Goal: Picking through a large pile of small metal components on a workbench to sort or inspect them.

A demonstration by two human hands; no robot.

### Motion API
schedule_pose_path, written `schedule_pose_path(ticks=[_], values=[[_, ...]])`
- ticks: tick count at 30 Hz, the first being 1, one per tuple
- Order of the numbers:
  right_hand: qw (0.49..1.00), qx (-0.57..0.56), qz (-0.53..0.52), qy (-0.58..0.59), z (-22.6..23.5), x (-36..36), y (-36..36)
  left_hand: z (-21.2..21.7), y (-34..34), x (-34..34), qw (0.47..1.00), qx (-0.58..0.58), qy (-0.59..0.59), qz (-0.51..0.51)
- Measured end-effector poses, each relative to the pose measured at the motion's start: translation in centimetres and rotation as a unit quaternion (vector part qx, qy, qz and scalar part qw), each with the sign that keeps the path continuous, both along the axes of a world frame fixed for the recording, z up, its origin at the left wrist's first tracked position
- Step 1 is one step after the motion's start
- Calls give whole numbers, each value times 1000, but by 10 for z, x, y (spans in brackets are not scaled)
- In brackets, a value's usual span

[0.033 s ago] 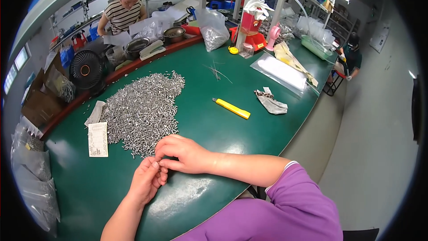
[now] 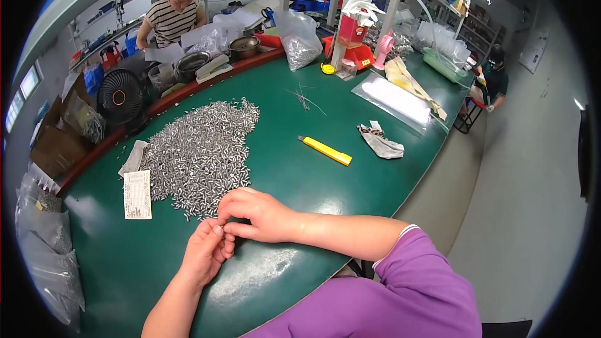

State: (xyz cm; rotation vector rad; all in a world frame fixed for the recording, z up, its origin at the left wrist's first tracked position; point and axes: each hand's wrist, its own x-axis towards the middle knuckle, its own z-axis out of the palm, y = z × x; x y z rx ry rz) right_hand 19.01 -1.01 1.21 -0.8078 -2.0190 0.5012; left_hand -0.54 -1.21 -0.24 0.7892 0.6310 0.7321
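Observation:
My left hand [image 2: 205, 255] and my right hand [image 2: 260, 214] meet fingertip to fingertip over the green table [image 2: 300, 169], close to its near edge. Together they pinch a small silver metal piece [image 2: 219, 229], which the fingers mostly hide. Just beyond the hands a wide pile of small silver metal cylinders [image 2: 200, 150] is spread on the table. A white paper slip [image 2: 137, 194] lies at the pile's left edge.
A yellow utility knife [image 2: 325, 150] and a crumpled cloth [image 2: 380, 141] lie to the right of the pile. Further back are a clear plastic sheet [image 2: 394, 97], a bag of parts [image 2: 299, 40] and a black fan [image 2: 119, 97]. A person in a striped shirt [image 2: 172, 15] works behind the table.

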Motion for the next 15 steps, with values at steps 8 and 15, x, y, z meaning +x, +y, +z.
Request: schedule_pose_path(ticks=[8, 15], values=[[997, -54, 4, 50, -2, 0, 0, 2, 2, 0, 1000, -23, -2, -6], [993, -83, 15, 79, -4, 4, 4, 0, 2, 0, 999, -18, -27, -3]])
